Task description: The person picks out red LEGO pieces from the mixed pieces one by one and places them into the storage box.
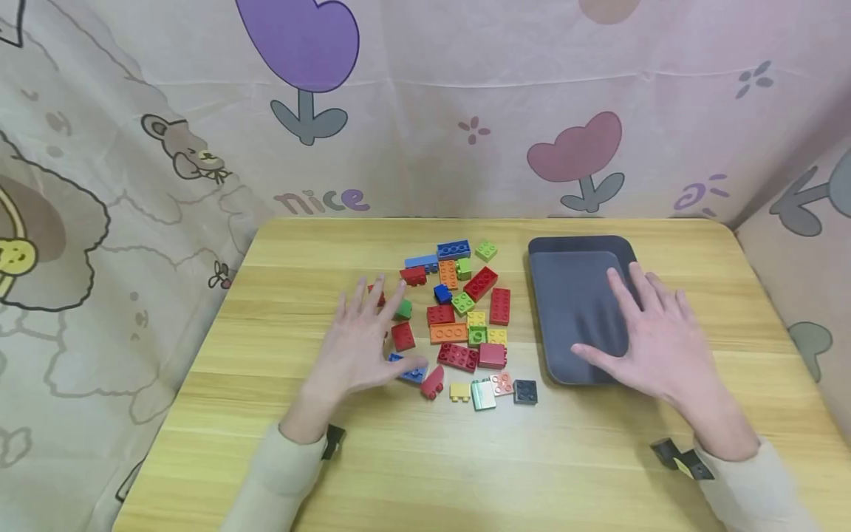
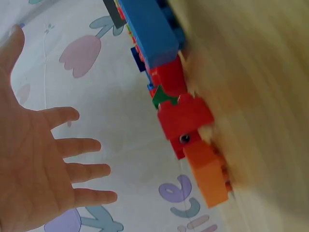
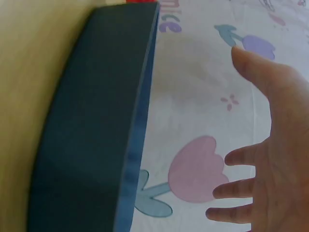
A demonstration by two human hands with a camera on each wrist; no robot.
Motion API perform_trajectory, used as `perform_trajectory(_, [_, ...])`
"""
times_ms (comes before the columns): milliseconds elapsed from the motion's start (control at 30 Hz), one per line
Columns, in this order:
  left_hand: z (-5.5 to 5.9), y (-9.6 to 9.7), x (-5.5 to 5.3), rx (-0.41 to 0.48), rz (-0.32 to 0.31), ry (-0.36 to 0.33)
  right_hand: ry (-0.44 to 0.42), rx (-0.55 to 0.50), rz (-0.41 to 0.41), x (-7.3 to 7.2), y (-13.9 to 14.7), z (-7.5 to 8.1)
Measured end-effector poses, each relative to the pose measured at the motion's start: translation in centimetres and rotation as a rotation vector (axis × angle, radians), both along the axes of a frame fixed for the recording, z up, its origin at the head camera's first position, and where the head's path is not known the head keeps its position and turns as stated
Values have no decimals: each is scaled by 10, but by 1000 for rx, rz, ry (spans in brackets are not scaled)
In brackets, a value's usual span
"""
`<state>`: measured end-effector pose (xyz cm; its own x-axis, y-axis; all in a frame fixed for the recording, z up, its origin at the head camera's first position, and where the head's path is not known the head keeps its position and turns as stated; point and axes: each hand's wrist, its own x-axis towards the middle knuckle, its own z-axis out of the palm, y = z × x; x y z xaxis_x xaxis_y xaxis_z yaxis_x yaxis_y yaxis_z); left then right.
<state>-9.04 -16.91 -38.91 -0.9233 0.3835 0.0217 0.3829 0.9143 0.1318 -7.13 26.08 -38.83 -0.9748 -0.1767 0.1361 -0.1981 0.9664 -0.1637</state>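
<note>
My left hand hovers with spread fingers over the left side of a loose spread of toy building bricks. Beneath its thumb lies a blue brick; a red brick and a partly hidden green brick sit beside the fingers. In the left wrist view, an orange brick and a red brick show below the raised palm, apart from it. My right hand, fingers also spread, is above the right side of a dark grey tray. Neither hand holds anything.
Several more bricks in red, orange, yellow, green and blue fill the table's middle, among them a black brick near the tray. The wooden table meets a printed cloth at its back edge.
</note>
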Motion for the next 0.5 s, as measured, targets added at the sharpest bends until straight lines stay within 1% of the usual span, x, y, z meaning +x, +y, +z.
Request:
perform_trajectory(133, [3, -6, -4, 12, 20, -2, 6, -15, -63, -2, 10, 3])
perform_trajectory(233, [3, -11, -6, -9, 24, 2, 14, -35, -103, -7, 18, 3])
perform_trajectory(367, [2, -17, -12, -21, 26, 4, -30, -50, -153, -15, 30, -2])
perform_trajectory(500, [0, -24, -20, -29, 24, -4, -65, -43, -179, -21, 41, -10])
